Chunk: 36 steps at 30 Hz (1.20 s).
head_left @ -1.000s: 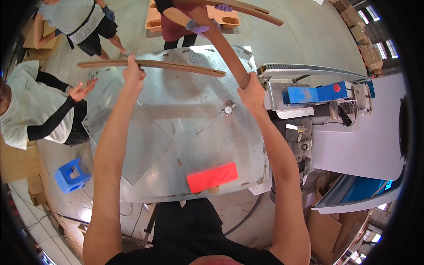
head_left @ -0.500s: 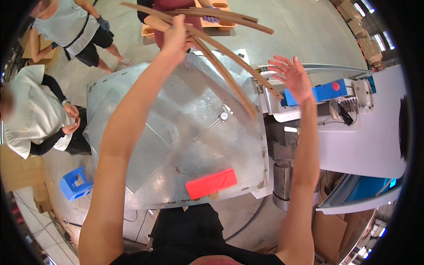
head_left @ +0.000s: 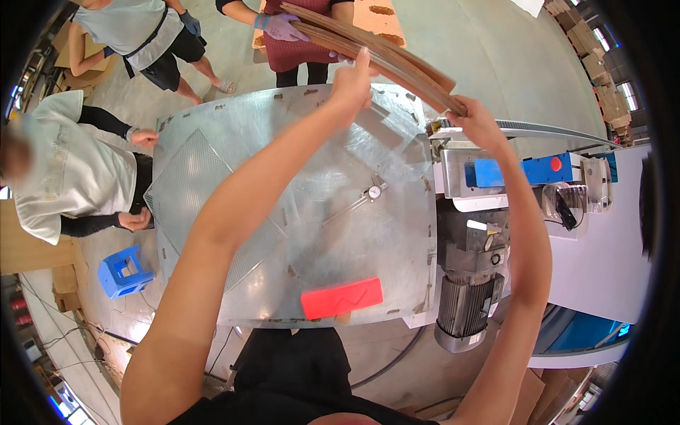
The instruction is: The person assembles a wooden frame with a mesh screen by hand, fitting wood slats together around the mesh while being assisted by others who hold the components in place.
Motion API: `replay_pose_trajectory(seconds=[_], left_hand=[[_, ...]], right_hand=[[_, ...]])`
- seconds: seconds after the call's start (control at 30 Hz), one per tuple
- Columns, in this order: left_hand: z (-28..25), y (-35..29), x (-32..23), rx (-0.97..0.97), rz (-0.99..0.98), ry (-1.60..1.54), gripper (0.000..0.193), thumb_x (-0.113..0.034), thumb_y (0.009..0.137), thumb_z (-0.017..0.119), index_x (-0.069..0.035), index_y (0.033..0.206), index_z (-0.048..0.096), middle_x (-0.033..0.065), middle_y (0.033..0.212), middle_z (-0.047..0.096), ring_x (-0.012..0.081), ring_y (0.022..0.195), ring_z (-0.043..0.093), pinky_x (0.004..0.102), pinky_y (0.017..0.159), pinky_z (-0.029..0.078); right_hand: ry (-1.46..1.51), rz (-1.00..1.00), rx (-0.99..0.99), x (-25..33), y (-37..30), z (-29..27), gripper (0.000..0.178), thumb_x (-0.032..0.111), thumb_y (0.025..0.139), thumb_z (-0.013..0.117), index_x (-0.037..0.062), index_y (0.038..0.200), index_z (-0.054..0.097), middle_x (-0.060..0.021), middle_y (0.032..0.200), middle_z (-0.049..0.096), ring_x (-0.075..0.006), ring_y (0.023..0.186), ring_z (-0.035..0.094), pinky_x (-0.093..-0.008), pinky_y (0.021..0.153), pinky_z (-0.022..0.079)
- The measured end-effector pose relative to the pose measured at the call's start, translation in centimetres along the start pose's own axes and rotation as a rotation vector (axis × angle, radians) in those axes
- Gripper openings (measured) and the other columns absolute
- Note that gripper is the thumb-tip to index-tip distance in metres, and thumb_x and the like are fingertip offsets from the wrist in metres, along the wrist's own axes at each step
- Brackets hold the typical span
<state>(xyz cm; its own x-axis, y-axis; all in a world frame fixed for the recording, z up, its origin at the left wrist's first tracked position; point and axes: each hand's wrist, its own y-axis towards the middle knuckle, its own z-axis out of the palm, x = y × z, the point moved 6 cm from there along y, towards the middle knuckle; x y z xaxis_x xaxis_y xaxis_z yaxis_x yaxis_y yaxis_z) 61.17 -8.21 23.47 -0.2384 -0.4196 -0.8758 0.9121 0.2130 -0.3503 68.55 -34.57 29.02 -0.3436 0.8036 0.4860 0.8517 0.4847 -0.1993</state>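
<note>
Over the far right of the metal table, a bundle of long brown wood-look strips (head_left: 397, 62) slants down to the right. My right hand (head_left: 480, 126) is closed on the bundle's near right end. My left hand (head_left: 350, 86) grips the strips around their middle, thumb up along the near side. A co-worker's purple-gloved hand (head_left: 283, 28) is at the far left end of the strips. Below my arms, a dial caliper (head_left: 372, 193) lies on the metal table (head_left: 333, 248), apart from both hands. A red block (head_left: 341, 298) sits at the near table edge.
A perforated sheet (head_left: 205, 170) lies on the table's left. To the right stand a machine with a motor (head_left: 464, 304) and a blue housing (head_left: 538, 170). One person (head_left: 78, 170) is at the left edge, others beyond the table. A blue stool (head_left: 125, 272) is on the floor.
The fanned-out strips are now gathered into a bundle. My right hand, open before, has closed on their end. My left hand has shifted right and nearer. The person at left has parted their hands.
</note>
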Motion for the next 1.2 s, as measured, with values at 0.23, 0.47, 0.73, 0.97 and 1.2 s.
replay_pose_trajectory(seconds=[0.23, 0.47, 0.73, 0.97, 1.2], left_hand=[[-12.8, -11.5, 14.2, -0.042, 0.222, 0.615, 0.052, -0.045, 0.107, 0.056, 0.001, 0.093, 0.074, 0.0041, 0.063, 0.051, 0.0136, 0.061, 0.047, 0.0377, 0.058, 0.037], [-21.3, -24.1, 21.8, -0.084, 0.037, 0.828, 0.041, -0.035, 0.107, 0.059, 0.002, 0.093, 0.072, 0.0025, 0.062, 0.048, 0.0112, 0.06, 0.042, 0.0364, 0.055, 0.032], [-22.0, -30.6, 25.7, -0.134, -0.1, 0.667, 0.038, -0.032, 0.107, 0.059, 0.002, 0.1, 0.074, 0.0034, 0.062, 0.056, 0.0095, 0.058, 0.048, 0.0339, 0.054, 0.037], [-22.6, -31.2, 25.5, -0.176, 0.005, 0.735, 0.041, -0.035, 0.109, 0.055, -0.001, 0.102, 0.075, 0.0059, 0.062, 0.057, 0.0099, 0.061, 0.052, 0.034, 0.057, 0.04], [-27.1, -33.4, 24.9, -0.325, -0.005, 0.808, 0.038, -0.034, 0.109, 0.053, -0.003, 0.107, 0.075, 0.0144, 0.073, 0.065, 0.0216, 0.068, 0.063, 0.0396, 0.065, 0.047]], right_hand=[[0.038, 0.031, 0.028, -1.3, 5.4, -1.1, 0.03, 0.028, 0.096, 0.071, 0.0037, 0.114, 0.069, -0.0154, 0.08, 0.067, -0.0285, 0.077, 0.064, -0.0426, 0.073, 0.05], [-0.35, -0.126, -0.145, 3.5, 8.5, -6.9, 0.035, 0.034, 0.097, 0.067, 0.005, 0.118, 0.071, -0.0179, 0.098, 0.075, -0.032, 0.09, 0.072, -0.0433, 0.079, 0.054], [-0.523, -0.182, -0.129, 6.9, 11.8, -7.7, 0.035, 0.032, 0.096, 0.068, 0.0089, 0.121, 0.074, -0.0181, 0.108, 0.077, -0.0349, 0.103, 0.073, -0.0456, 0.089, 0.057], [-0.825, -0.627, -0.751, 18.1, 9.4, -0.7, 0.038, 0.017, 0.086, 0.072, 0.0104, 0.122, 0.061, -0.0152, 0.132, 0.062, -0.0354, 0.12, 0.063, -0.0473, 0.1, 0.053], [-0.313, -0.022, -0.038, 9.2, 8.7, 11.5, 0.083, 0.019, 0.089, 0.065, 0.0073, 0.161, 0.027, -0.0303, 0.117, 0.07, -0.0446, 0.098, 0.071, -0.0531, 0.088, 0.057]])
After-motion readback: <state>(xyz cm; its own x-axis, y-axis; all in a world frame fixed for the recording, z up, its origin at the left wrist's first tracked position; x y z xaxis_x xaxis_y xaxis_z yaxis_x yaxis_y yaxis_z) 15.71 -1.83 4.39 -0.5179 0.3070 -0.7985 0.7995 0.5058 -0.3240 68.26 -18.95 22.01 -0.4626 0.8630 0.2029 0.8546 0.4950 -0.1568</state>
